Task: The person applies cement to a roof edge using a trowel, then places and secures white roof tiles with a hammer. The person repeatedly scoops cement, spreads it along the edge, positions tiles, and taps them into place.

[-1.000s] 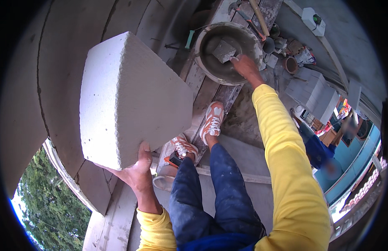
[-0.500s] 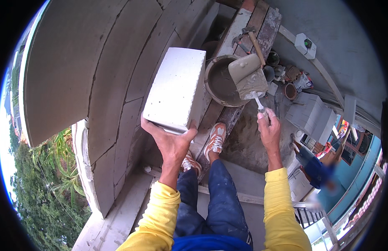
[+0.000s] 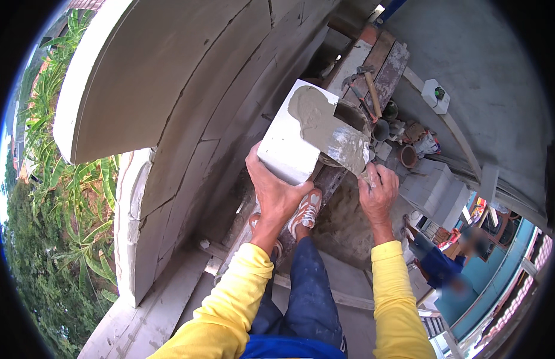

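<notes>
My left hand point(image 3: 274, 186) grips the near end of a white lightweight block point(image 3: 282, 145), with the thumb on one side and the fingers on the other. The block is held up above the planks. In my right hand point(image 3: 379, 190) is the handle of a wide mortar scoop point(image 3: 348, 148), its blade coated in grey. The blade's far edge meets the block's upper face. Wet grey mortar point(image 3: 311, 110) lies on that face toward the far end. Behind the block and scoop, the mortar basin point(image 3: 353, 113) is mostly hidden.
A block wall point(image 3: 188, 119) with a stepped end rises on my left, foliage beyond it. Hammers point(image 3: 372, 93) lie on the planks point(image 3: 390, 64). Buckets and a stack of blocks point(image 3: 436, 188) stand to the right. Another person point(image 3: 436, 260) is at lower right.
The scoop has moved left from over the basin onto the block, and mortar now lies on the block. My left hand has shifted the block right, over the basin.
</notes>
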The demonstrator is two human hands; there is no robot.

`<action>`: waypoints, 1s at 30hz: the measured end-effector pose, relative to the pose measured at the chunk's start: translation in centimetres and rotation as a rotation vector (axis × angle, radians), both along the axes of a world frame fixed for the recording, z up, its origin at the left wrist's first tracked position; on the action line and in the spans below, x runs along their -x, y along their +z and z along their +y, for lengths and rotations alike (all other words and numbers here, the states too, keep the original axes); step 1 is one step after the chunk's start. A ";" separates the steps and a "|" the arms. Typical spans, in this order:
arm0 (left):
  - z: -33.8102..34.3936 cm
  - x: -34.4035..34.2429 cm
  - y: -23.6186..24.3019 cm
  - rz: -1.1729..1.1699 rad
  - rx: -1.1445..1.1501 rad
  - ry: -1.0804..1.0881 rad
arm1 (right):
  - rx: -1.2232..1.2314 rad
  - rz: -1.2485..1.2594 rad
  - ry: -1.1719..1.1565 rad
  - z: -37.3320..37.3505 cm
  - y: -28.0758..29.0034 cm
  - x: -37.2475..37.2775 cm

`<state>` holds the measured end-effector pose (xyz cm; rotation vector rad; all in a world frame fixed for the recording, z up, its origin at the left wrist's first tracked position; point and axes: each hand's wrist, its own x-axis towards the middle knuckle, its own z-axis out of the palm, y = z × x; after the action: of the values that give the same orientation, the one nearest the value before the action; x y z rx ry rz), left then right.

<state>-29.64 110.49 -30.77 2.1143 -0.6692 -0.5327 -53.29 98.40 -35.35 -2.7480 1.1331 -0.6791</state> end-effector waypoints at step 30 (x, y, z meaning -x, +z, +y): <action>-1.4 -0.6 -0.7 -0.047 0.167 -0.009 | -0.287 -0.084 0.122 4.7 8.7 -1.0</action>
<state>-29.00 109.08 -31.50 1.9728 -0.7248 -0.4185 -52.33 103.06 -26.68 -2.4978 0.9537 -0.5622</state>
